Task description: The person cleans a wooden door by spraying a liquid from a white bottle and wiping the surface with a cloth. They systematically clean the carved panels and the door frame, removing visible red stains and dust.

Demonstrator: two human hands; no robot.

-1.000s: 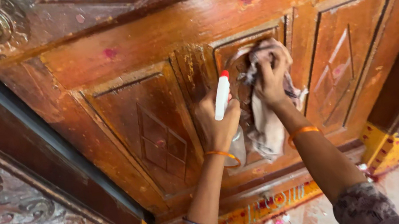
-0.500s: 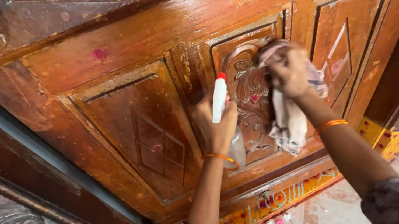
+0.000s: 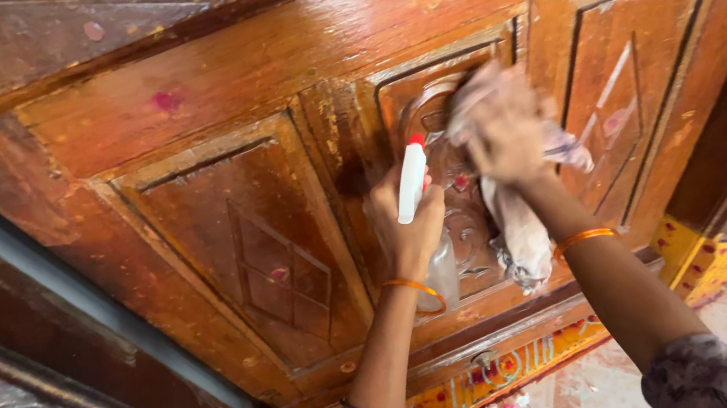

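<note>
The carved wooden door (image 3: 270, 240) fills the space ahead of my hands. My right hand (image 3: 501, 135) presses a bunched cloth (image 3: 521, 236) against its middle panel; just left, my left hand (image 3: 405, 226) grips a spray bottle (image 3: 412, 183).

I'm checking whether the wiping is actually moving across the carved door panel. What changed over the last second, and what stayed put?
The right hand with the cloth swung right across the carved centre panel, then came back left and slightly up; it is blurred now. The left hand kept its grip on the spray bottle, held against the door at the same spot. Nothing was picked up or let go.
</note>
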